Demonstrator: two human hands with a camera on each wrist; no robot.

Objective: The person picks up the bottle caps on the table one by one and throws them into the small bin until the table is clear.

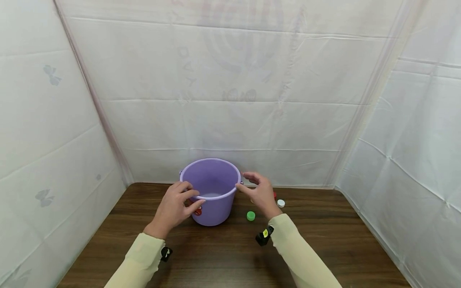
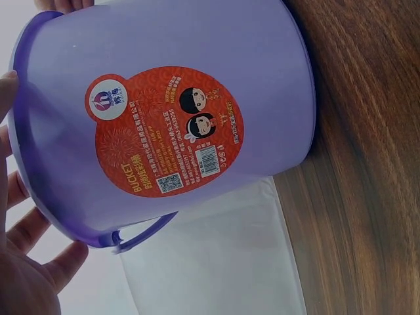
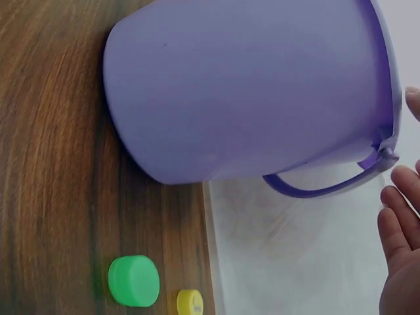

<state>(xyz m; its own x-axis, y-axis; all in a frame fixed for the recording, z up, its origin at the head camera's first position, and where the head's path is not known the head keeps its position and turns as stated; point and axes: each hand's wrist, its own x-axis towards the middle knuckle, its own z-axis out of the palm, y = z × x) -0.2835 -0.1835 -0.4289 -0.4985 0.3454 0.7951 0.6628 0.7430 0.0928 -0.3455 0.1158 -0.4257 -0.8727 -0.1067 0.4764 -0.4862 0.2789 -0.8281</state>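
A purple bucket (image 1: pixel 215 212) stands upright on the wooden table, its round red label (image 2: pixel 167 131) plain in the left wrist view. My left hand (image 1: pixel 173 204) is at the near left of the rim, fingers loosely spread over the edge and thumb along the outside. At the right of the rim my right hand (image 1: pixel 261 194) has its thumb by the edge, with its fingers apart and held off the wall. The bucket's handle (image 3: pixel 328 190) hangs down on the far side. To the right lie a green cap (image 1: pixel 251 216) and a yellow cap (image 3: pixel 189 302).
Beyond my right wrist lie a white cap (image 1: pixel 281 203) and a red cap (image 1: pixel 275 195), partly covered by the hand. Pale sheeting (image 1: pixel 230 120) hangs at the table's back edge and along both sides. Bare wood (image 1: pixel 212 256) shows in front of the bucket.
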